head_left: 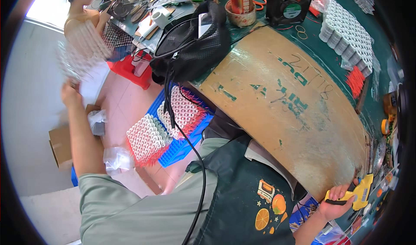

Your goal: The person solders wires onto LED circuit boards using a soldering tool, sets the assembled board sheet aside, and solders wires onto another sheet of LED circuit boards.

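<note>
My left hand (71,94) is raised at the far left, its fingers closed on the lower end of a whitish ribbed panel (84,46). The panel is smeared by motion, so its exact kind does not show. Down at the right, my right hand (336,205) wraps around the black-trimmed handle of a yellow gun-shaped tool (363,193). That tool lies over the near right corner of a worn brown board (277,102) on the bench. Between my arms, two blocks of white ring-shaped parts with red wires (148,140) sit in a blue crate (175,156).
A black bag (195,41) with a hanging cable stands at the board's left edge. Behind the board are a square black fan (288,6) and a pot (241,17). Stacked white parts (346,33) lie far right. Another person (82,17) sits beyond a red stool (130,74).
</note>
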Demonstrator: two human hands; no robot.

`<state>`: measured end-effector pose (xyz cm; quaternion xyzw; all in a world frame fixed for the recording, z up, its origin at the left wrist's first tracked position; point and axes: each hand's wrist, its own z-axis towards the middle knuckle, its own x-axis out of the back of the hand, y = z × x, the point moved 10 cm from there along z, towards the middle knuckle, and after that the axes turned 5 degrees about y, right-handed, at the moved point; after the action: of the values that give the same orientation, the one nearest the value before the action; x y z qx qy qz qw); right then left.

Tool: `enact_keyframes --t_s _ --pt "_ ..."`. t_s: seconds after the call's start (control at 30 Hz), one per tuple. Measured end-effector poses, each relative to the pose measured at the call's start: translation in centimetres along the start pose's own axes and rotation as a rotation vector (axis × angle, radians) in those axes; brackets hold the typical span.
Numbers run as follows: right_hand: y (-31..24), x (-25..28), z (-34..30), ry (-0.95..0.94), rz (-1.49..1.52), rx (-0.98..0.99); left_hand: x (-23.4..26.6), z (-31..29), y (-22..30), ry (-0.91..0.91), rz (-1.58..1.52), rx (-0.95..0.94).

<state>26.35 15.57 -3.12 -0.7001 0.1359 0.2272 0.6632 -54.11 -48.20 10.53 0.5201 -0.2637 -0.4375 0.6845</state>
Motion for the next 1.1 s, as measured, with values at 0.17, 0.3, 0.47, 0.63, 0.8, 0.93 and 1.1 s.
enact_keyframes --t_s 0.17,0.3,0.47,0.63,0.8,0.93,1.1 --pt "-0.2 0.1 -0.5 -0.005 -0.008 0.019 8.9 -12.9 -23.7 -0.031 0.041 0.604" --pt "0.2 0.1 -0.1 -0.017 -0.018 0.004 11.5 -25.7 -34.9 0.154 -0.008 0.915" --pt "-0.5 -0.6 -0.3 -0.004 -0.025 0.005 11.0 -36.1 -39.2 0.242 0.062 1.079" --pt "-0.8 0.6 -0.1 0.029 -0.059 0.037 11.8 -40.3 -40.1 0.211 0.213 1.133" --pt "0.5 0.4 -0.5 0.086 0.059 -0.057 11.4 -36.2 -40.2 -0.251 0.588 0.800" --pt "1.4 -0.1 0.1 0.031 0.053 -0.068 9.2 -18.3 -31.4 -0.197 0.718 0.106" --pt "0.4 -0.4 -0.6 0.050 0.004 -0.026 -14.0 -25.2 7.5 -0.210 0.481 -0.685"
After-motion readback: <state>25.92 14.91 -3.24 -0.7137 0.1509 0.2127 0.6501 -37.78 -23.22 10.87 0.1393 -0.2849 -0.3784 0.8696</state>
